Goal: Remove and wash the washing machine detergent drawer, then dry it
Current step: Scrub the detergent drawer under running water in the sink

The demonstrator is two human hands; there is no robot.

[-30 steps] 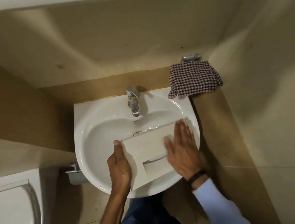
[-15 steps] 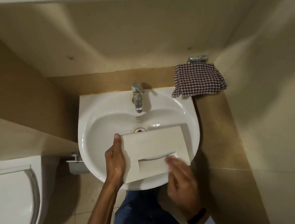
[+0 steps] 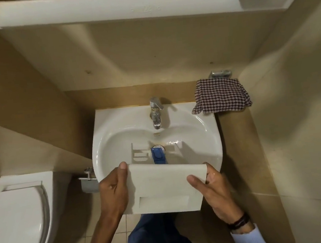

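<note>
The white detergent drawer (image 3: 163, 189) is held over the near edge of the white sink (image 3: 117, 138), its flat front panel facing me and its body reaching down into the basin. A blue insert (image 3: 158, 155) shows behind the panel, near the drain. My left hand (image 3: 113, 192) grips the panel's left edge, thumb on top. My right hand (image 3: 211, 187) grips the right edge, thumb across the front. The chrome tap (image 3: 155, 112) stands at the back of the sink, with no water running.
A checked cloth (image 3: 222, 97) lies on the ledge right of the sink, below a metal wall fitting (image 3: 220, 73). A toilet (image 3: 13, 222) stands at the left. A white cabinet (image 3: 122, 3) hangs overhead. Walls close in on the right.
My right hand left the panel's face and took hold of its right edge. The drawer was tipped and drawn toward me, so its blue insert and compartments now show in the basin.
</note>
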